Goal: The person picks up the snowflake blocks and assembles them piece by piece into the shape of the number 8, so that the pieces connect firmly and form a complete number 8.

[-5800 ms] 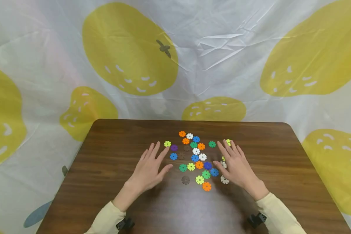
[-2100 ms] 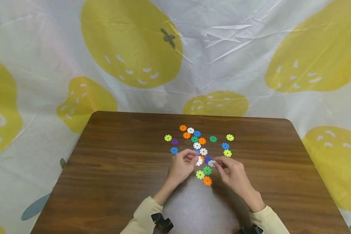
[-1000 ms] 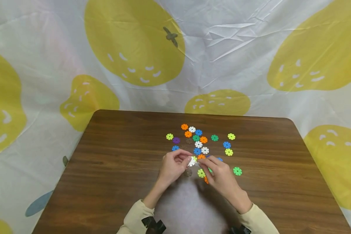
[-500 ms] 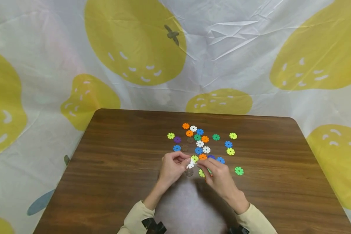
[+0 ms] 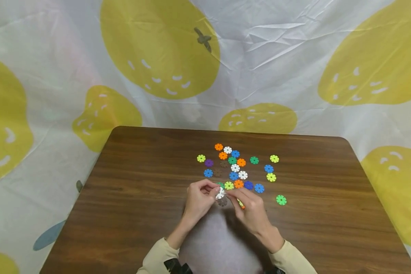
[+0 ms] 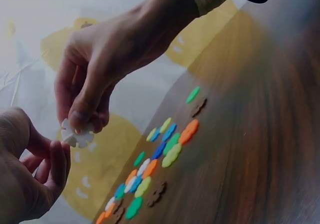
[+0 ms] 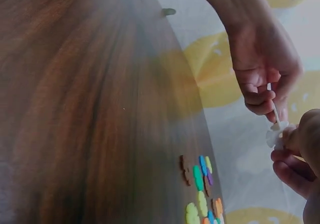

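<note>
Two white notched building discs point(image 5: 220, 193) are held between the hands above the near part of the table, touching at an angle with their slots meeting. My left hand point(image 5: 198, 201) pinches one; in the right wrist view that white disc point(image 7: 275, 108) shows edge-on. My right hand point(image 5: 254, 211) pinches the other, a white disc point(image 7: 274, 135) facing the right wrist camera. Whether the slots are fully engaged, I cannot tell. Beyond the hands, loose discs lie flat, such as a lime disc point(image 5: 229, 185) and an orange disc point(image 5: 238, 184). Others are partly hidden under my right hand.
The brown wooden table point(image 5: 140, 171) carries several scattered coloured discs, mostly beyond the hands. A green disc point(image 5: 281, 199) lies apart on the right, and a brown disc point(image 5: 222, 201) sits just below the held pair. A lemon-printed curtain point(image 5: 178, 114) hangs behind the table.
Both hands were spread over the table at first. Then each picked up a white disc, and the two discs came together. A green disc shifted right. Lately the hands moved slightly left.
</note>
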Demonstrator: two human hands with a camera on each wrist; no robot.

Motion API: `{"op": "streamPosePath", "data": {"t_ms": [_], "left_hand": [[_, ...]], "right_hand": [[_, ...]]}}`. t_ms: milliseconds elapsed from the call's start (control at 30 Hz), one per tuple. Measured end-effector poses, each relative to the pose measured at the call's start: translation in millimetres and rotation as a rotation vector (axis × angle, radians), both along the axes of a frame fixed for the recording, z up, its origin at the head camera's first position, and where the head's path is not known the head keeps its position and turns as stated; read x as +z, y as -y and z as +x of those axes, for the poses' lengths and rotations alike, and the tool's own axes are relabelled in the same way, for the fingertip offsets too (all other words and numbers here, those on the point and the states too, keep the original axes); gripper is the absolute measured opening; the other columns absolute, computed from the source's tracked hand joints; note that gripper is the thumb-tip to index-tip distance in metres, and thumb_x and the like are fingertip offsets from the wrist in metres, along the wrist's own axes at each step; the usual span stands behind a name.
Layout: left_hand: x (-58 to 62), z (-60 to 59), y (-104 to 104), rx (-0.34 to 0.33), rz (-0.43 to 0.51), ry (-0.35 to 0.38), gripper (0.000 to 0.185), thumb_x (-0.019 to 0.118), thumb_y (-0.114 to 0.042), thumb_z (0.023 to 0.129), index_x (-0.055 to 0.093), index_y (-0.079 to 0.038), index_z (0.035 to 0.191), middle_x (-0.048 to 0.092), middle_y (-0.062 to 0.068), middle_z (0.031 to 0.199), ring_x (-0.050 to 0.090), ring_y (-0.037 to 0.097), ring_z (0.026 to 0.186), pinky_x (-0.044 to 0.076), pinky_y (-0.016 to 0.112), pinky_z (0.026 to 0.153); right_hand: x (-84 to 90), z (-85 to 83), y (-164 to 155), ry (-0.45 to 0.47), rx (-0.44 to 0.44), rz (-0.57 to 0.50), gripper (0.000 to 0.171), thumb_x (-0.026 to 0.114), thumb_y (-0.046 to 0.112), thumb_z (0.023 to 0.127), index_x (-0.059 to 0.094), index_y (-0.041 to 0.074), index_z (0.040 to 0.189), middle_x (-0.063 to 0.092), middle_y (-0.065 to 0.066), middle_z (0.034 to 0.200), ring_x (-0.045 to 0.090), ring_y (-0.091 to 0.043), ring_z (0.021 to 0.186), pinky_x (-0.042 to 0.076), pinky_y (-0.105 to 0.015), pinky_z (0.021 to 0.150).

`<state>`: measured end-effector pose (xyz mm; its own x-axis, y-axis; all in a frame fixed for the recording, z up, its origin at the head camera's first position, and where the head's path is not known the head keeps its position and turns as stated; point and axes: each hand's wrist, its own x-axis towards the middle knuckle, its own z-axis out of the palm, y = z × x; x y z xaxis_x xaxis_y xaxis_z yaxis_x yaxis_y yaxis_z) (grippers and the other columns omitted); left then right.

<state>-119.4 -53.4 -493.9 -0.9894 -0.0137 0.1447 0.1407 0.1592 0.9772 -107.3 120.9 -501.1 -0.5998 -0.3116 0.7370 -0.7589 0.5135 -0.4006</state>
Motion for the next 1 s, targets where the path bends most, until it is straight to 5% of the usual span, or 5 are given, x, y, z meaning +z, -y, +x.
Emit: {"op": "streamPosePath", "data": {"t_ms": [233, 433, 667, 1000], "left_hand": [[-1.1, -4.7, 12, 0.014, 0.057, 0.017, 0.005, 0.074, 0.003, 0.087, 0.075, 0.004, 0.091, 0.072, 0.02, 0.079, 0.065, 0.01, 0.059, 0.059, 0.026, 0.053], [-1.8, -6.3, 22, 0.051, 0.093, 0.05, 0.007, 0.072, 0.004, 0.088, 0.073, 0.006, 0.095, 0.07, 0.023, 0.082, 0.066, 0.013, 0.063, 0.062, 0.042, 0.06], [-5.3, -4.9, 28, 0.062, 0.113, 0.069, 0.01, 0.07, 0.004, 0.089, 0.071, 0.008, 0.098, 0.068, 0.024, 0.082, 0.066, 0.016, 0.063, 0.062, 0.037, 0.06], [-11.3, -3.6, 28, 0.055, 0.128, 0.08, 0.007, 0.069, 0.004, 0.09, 0.071, 0.007, 0.097, 0.068, 0.023, 0.083, 0.065, 0.018, 0.063, 0.061, 0.033, 0.059]], "right_hand": [[-7.2, -6.4, 3, 0.103, -0.014, 0.017, 0.034, 0.084, -0.008, 0.073, 0.072, -0.002, 0.105, 0.074, -0.011, 0.092, 0.073, -0.021, 0.08, 0.061, -0.029, 0.073], [-21.0, -5.6, 7, 0.216, -0.069, 0.132, 0.039, 0.089, -0.002, 0.07, 0.072, -0.003, 0.105, 0.071, -0.012, 0.091, 0.068, -0.022, 0.08, 0.06, -0.032, 0.07], [-38.5, -7.1, 7, 0.254, -0.143, 0.296, 0.041, 0.093, 0.015, 0.071, 0.075, 0.002, 0.106, 0.06, -0.004, 0.088, 0.053, -0.017, 0.079, 0.048, -0.03, 0.066], [-46.7, -9.1, 5, 0.362, -0.134, 0.292, 0.033, 0.092, 0.009, 0.069, 0.07, 0.007, 0.093, 0.057, -0.005, 0.093, 0.052, -0.021, 0.088, 0.047, -0.034, 0.074]]}}
